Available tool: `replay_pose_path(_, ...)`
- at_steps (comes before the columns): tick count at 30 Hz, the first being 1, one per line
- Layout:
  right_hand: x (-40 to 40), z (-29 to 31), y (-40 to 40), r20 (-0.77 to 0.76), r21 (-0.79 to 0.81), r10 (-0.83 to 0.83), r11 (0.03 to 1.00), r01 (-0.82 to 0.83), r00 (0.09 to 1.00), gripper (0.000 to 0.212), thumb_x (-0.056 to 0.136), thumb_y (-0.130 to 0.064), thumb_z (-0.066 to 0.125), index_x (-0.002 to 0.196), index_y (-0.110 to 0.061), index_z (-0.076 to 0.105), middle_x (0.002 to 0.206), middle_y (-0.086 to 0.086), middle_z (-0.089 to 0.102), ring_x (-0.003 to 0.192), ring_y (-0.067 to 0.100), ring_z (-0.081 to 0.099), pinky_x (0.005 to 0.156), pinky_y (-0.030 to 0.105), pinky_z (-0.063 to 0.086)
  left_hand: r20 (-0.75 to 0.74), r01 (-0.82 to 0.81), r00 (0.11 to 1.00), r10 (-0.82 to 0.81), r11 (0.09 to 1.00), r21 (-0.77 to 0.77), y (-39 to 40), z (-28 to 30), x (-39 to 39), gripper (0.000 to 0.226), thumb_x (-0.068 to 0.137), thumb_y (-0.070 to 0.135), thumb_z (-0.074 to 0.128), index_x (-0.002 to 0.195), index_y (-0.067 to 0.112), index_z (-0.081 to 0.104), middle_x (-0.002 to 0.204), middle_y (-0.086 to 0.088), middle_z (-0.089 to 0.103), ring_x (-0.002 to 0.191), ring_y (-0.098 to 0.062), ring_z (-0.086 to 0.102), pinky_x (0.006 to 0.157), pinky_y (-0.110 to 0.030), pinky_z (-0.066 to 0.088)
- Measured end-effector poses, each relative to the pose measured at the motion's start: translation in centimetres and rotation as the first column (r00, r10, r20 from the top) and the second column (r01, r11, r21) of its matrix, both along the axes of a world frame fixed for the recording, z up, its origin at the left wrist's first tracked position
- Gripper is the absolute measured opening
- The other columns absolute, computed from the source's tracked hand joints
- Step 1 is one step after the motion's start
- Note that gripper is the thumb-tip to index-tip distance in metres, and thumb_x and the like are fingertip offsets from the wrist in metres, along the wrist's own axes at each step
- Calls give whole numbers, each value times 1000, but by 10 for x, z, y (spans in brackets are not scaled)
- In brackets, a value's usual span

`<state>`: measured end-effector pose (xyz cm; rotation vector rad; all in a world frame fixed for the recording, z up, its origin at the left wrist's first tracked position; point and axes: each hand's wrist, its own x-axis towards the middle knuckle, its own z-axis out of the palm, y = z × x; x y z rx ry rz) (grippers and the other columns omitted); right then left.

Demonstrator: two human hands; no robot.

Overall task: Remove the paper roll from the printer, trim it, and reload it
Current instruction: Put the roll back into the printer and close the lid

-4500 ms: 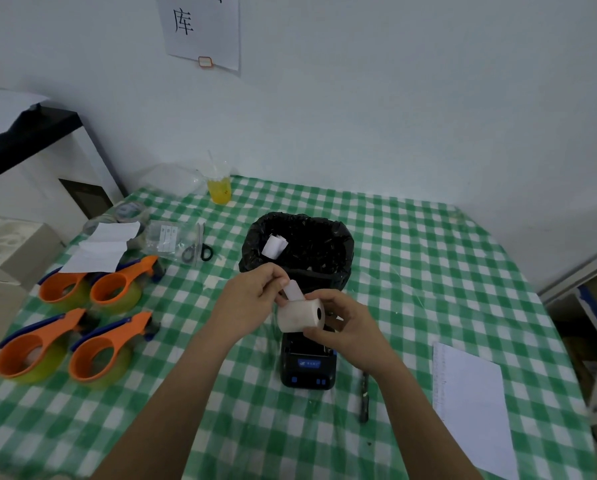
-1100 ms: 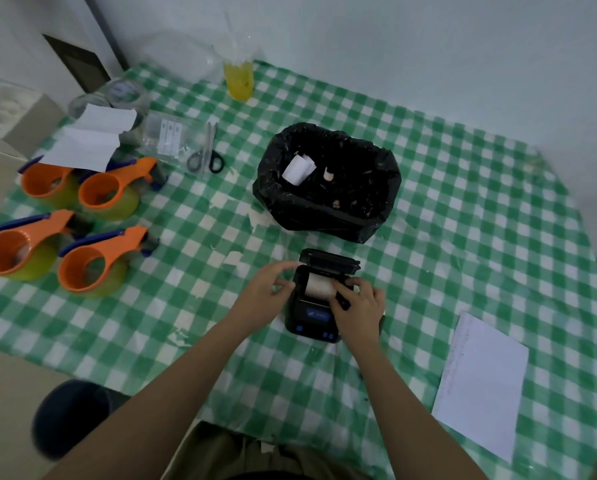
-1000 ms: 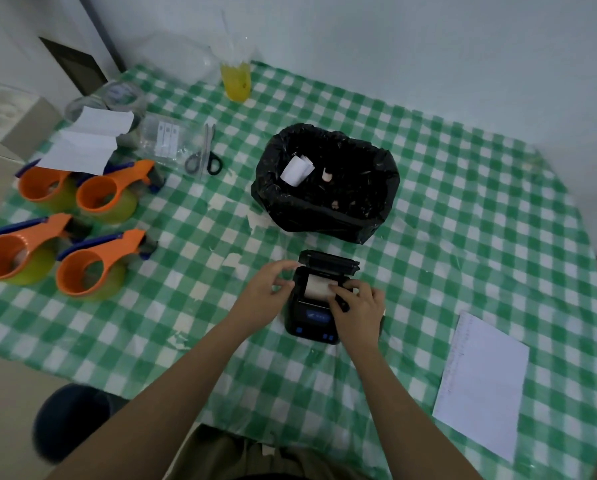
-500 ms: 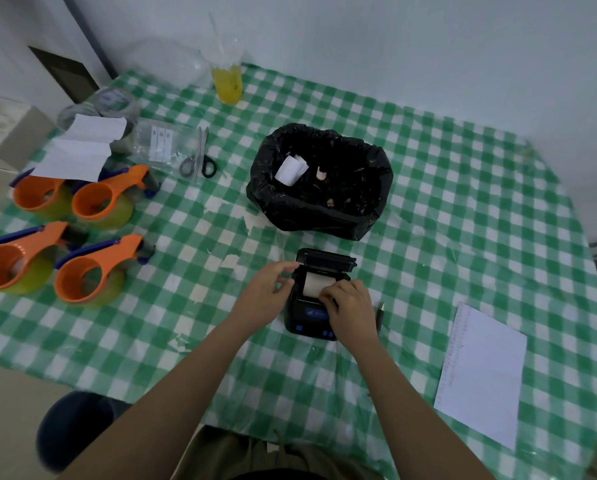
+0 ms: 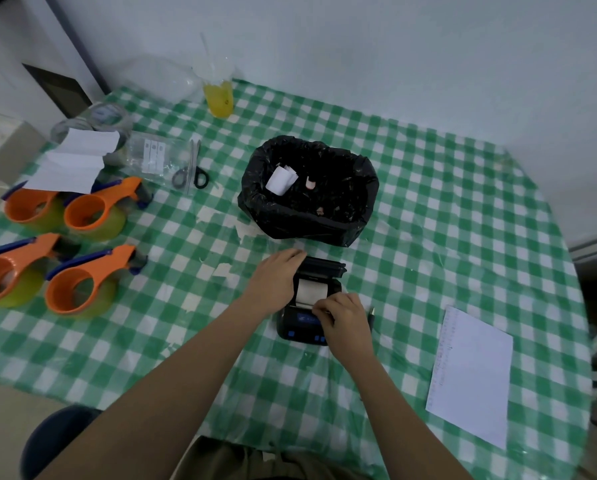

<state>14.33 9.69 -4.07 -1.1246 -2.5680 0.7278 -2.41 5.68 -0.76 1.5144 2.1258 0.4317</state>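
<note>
A small black printer (image 5: 304, 332) lies on the green checked table, its lid (image 5: 324, 265) standing open at the far end. The white paper roll (image 5: 310, 291) sits inside the open bay. My left hand (image 5: 277, 282) rests against the printer's left side, fingers reaching the lid's corner. My right hand (image 5: 345, 322) lies over the printer's front, fingertips pinching the roll's loose paper edge near the bay's front lip. Scissors (image 5: 190, 174) lie to the far left of the bin.
A black-lined bin (image 5: 359, 216) with paper scraps stands just behind the printer. Several orange tape dispensers (image 5: 92, 209) sit at the left. A white sheet (image 5: 470, 375) lies at the right, a pen (image 5: 371, 315) beside the printer, and a yellow drink cup (image 5: 219, 98) at the back.
The roll, earlier held in the air by both hands, now sits in the printer bay. Over the last second my right hand slid from the printer's right side to the paper's front edge.
</note>
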Motion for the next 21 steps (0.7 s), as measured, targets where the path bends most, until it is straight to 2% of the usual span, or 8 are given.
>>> replay_pose_path(7,3,2,-2,-29,0,-4,1000,4,1000,5,79,-12,68,80,-10,73,76,6,66,77,26,56,74,18,34,52,-8,999,4,998,64,-14,-9,3,50,87,-6,42,134,8,41,139,-10,45,125,-29,43,103,-43,42)
replay_pose_path(10,6,5,-2,-57,-78,-15,997,11,998,5,80,-13,70,83,-10,73,78,3,65,80,19,52,74,14,35,67,3,998,-10,995,96,-22,-12,5,44,87,-6,41,128,4,49,133,-14,49,120,-31,48,101,-45,44)
replay_pose_path(12,6,12,2,-130,-202,-115,976,87,985,5,81,-13,69,85,-12,73,78,-3,61,78,12,50,72,9,35,73,2,997,-10,994,107,-26,-13,6,40,87,-5,42,124,3,53,130,-14,52,117,-31,51,100,-46,45)
replay_pose_path(15,2,24,17,-209,-378,-374,883,278,903,6,84,-14,66,87,-13,71,81,-3,63,72,9,55,67,16,41,84,-19,996,12,997,73,-32,-14,8,37,87,-2,42,122,5,54,129,-12,53,115,-29,52,98,-43,45)
replay_pose_path(17,-3,27,30,-151,-452,-454,822,347,878,10,87,-20,63,87,-11,68,84,2,64,72,12,55,64,21,40,91,-21,996,15,998,62,-36,-16,10,35,87,-2,43,119,5,55,125,-13,56,111,-31,54,94,-43,47)
replay_pose_path(21,-8,24,46,45,-558,-423,741,374,905,21,82,-27,69,88,-8,60,73,-2,56,66,11,52,55,20,39,125,-20,992,16,999,30,-39,-18,12,35,88,-2,42,118,6,56,123,-13,58,109,-29,55,92,-38,46)
